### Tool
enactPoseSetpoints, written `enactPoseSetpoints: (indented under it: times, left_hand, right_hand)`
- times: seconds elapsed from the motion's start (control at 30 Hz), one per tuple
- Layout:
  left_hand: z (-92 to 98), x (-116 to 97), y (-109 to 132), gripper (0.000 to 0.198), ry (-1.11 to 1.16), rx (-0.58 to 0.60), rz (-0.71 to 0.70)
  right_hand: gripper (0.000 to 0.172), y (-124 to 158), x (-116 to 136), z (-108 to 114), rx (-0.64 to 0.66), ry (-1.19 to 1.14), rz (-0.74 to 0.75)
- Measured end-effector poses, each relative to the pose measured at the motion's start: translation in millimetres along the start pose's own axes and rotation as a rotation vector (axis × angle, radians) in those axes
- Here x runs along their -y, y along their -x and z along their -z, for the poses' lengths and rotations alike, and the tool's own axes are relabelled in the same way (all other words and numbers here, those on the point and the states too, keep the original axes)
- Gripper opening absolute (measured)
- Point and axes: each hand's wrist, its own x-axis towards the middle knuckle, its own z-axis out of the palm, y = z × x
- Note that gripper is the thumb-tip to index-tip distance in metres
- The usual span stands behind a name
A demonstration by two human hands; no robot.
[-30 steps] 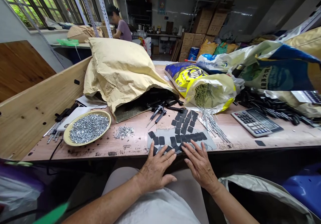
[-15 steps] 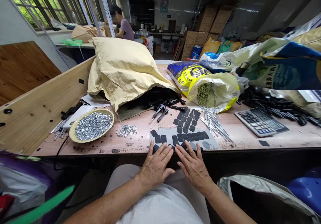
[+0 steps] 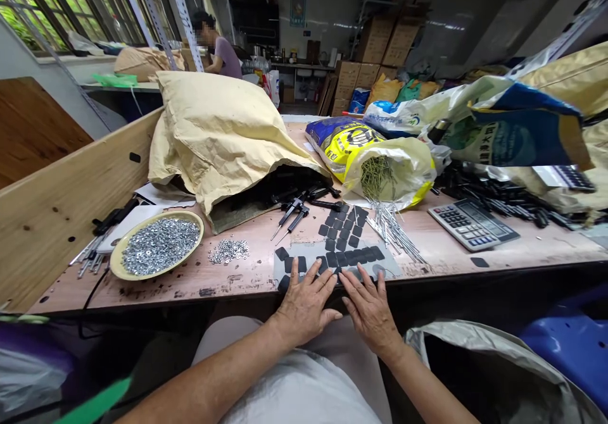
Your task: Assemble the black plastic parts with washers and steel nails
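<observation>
My left hand [image 3: 304,304] and my right hand [image 3: 369,307] lie side by side at the near edge of the workbench [image 3: 441,253], fingers stretched out flat and spread. Their fingertips rest on a grey sheet [image 3: 387,261] that carries several black rounded pads [image 3: 342,242]. Neither hand holds anything. Just beyond the pads lie black-handled tools [image 3: 292,214] and a spill of long nails [image 3: 393,229].
A yellow dish of small metal washers [image 3: 159,244] sits at the left, a loose heap of washers [image 3: 228,250] beside it. A tan paper sack [image 3: 223,134], a yellow bag of nails [image 3: 380,161] and a calculator [image 3: 468,221] stand behind. Another person [image 3: 216,44] works far back.
Both hands have slid slightly forward on the sheet and closer together. The view has shifted a little with my head.
</observation>
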Motion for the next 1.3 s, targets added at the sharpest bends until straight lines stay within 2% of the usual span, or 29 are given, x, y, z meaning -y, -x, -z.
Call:
enactPoseSetpoints:
  times: [0.23, 0.4, 0.53, 0.67, 0.83, 1.0, 1.17, 1.3]
  left_hand:
    - [-5.5, 1.0, 3.8, 0.073, -0.118, 0.035, -0.049]
    - [2.0, 3.2, 16.9, 0.069, -0.076, 0.020, -0.052]
    - [5.1, 4.7, 23.5, 0.068, -0.034, 0.014, -0.021]
    - [3.6, 6.1, 27.8, 0.070, -0.021, 0.006, -0.012]
    - [6.2, 10.0, 41.1, 0.067, -0.038, 0.016, 0.000]
    - [13.7, 18.0, 55.9, 0.066, -0.050, -0.018, 0.060]
    - [24.6, 27.6, 62.2, 0.062, -0.032, -0.135, 0.131]
    - [33.2, 44.1, 64.9, 0.052, 0.003, -0.245, 0.233]
  right_hand:
    - [0.052, 11.2, 12.6, -11.6, -0.034, 0.095, -0.071]
    - [0.058, 21.4, 8.2, -4.2, -0.044, 0.060, -0.081]
    - [0.059, 16.2, 11.7, 2.5, -0.080, 0.035, -0.120]
    - [0.058, 4.8, 19.5, 1.2, -0.039, 0.047, -0.057]
    - [0.057, 10.5, 14.8, -0.7, -0.003, 0.035, 0.000]
    - [0.057, 12.9, 6.8, 5.1, -0.117, -0.037, -0.086]
    - [0.049, -11.8, 2.3, 7.1, -0.217, -0.133, -0.135]
    - [0.038, -57.0, -0.6, 4.8, -0.230, -0.202, -0.082]
